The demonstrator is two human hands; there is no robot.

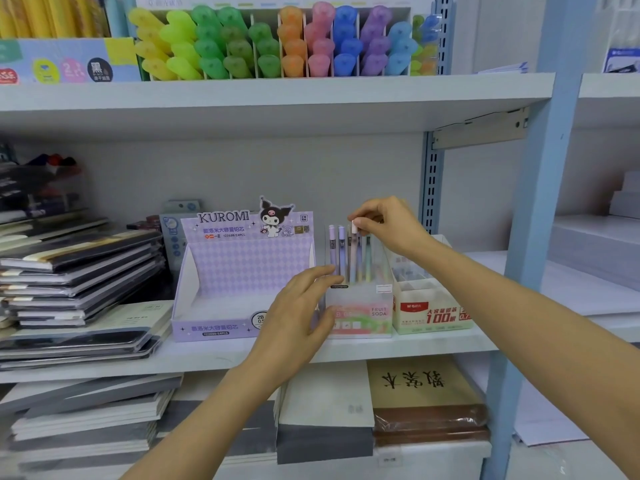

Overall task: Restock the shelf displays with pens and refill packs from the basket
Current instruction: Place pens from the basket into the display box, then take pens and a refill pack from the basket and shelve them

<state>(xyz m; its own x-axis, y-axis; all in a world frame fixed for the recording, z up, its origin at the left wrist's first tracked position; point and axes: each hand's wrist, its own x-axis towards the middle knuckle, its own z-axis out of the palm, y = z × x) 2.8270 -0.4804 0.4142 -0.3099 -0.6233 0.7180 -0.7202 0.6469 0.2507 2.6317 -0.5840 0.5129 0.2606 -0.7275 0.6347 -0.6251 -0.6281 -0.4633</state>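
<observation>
A translucent "Fruit Soda" display box (pixel 367 306) stands on the middle shelf and holds several pastel pens (pixel 341 252) upright. My right hand (pixel 388 225) pinches the white top of one pen (pixel 354 227) standing in that box. My left hand (pixel 299 315) rests against the box's front left corner, its fingers fairly straight. Left of it sits a purple Kuromi display box (pixel 242 271) whose tray looks empty. To the right stands a white and red refill box (pixel 429 306). The basket is out of view.
Stacks of dark notebooks (pixel 79 271) fill the left of the middle shelf (pixel 214 358). Coloured highlighters (pixel 277 43) line the shelf above. Notebooks and a tan book (pixel 422 386) lie on the shelf below. A blue upright post (pixel 540 202) bounds the bay on the right.
</observation>
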